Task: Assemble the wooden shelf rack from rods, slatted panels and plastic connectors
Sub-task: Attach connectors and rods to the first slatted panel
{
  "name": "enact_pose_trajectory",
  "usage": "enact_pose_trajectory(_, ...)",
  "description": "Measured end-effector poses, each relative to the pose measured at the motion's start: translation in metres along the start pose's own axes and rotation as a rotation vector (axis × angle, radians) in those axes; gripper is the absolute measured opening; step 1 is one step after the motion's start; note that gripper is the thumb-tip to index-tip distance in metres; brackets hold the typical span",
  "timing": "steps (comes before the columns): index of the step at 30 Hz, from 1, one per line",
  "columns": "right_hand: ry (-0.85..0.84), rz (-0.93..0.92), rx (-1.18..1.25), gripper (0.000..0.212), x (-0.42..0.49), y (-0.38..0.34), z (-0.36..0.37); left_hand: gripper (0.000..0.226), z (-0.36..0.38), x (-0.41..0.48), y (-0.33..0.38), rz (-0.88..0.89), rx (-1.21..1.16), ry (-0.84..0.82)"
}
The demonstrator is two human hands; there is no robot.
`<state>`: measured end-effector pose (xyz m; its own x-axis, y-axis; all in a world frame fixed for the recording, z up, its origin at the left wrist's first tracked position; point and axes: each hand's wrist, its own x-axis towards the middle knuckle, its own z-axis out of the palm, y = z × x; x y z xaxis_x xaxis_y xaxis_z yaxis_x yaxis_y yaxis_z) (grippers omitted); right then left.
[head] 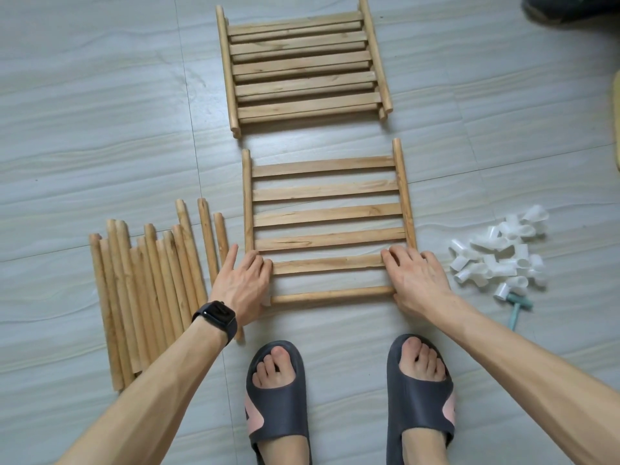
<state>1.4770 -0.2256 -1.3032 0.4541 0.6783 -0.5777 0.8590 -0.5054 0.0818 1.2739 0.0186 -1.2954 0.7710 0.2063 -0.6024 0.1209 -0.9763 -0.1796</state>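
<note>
floor [100,95]: everything is laid out on it, person standing over it in slides
panel stack [302,67]: spare panels piled at the far end, untouched
slatted panel [327,214]: flat right in front of the feet
rod pile [151,290]: left side, loose
connector pile [500,253]: right side, with a small mallet [518,305] beside it
cross rod [330,294]: lies across the panel's near end, between the hands
left hand [241,281]: fingers curled over the near left corner, gripping it
right hand [417,280]: same on the near right corner
step: looks like seating the cross rod into the corner joints, which are hidden under the hands
next: probably squeeze inward evenly, then do the far end
</note>
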Motion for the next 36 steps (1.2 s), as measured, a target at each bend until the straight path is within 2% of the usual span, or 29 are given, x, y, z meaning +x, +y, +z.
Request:
enact_pose_trajectory(2,-0.022,0.018,0.017,0.089,-0.003,-0.001,0.002,0.088,0.004,-0.003,0.000,-0.020,0.005,-0.026)
enact_pose_trajectory(4,-0.030,0.023,0.024,0.093,-0.006,-0.001,0.003,0.096,0.006,-0.006,0.000,-0.034,0.036,-0.068)
enact_pose_trajectory(14,-0.006,-0.056,-0.057,0.070,-0.002,0.004,0.001,0.087,-0.001,-0.008,0.011,0.014,0.063,-0.072)
enact_pose_trajectory(20,-0.019,-0.098,-0.112,0.065,-0.004,0.007,-0.001,0.084,0.004,-0.012,0.019,0.006,0.012,-0.066)
enact_pose_trajectory(26,-0.022,-0.090,-0.026,0.070,-0.013,0.020,-0.007,0.086,0.004,-0.017,0.014,0.044,-0.139,-0.048)
enact_pose_trajectory(29,-0.120,-0.047,0.029,0.076,-0.029,0.024,-0.001,0.070,0.005,-0.025,0.019,0.035,-0.336,0.047)
enact_pose_trajectory(32,-0.219,0.014,0.104,0.067,-0.046,0.023,0.004,0.046,0.001,-0.035,0.025,-0.034,-0.493,0.216)
enact_pose_trajectory(34,-0.171,0.052,0.164,0.060,-0.049,0.021,0.001,0.046,0.001,-0.034,0.026,-0.112,-0.539,0.295)
enact_pose_trajectory(36,-0.058,0.073,0.262,0.054,-0.045,0.017,-0.003,0.058,0.004,-0.028,0.023,-0.169,-0.542,0.249)
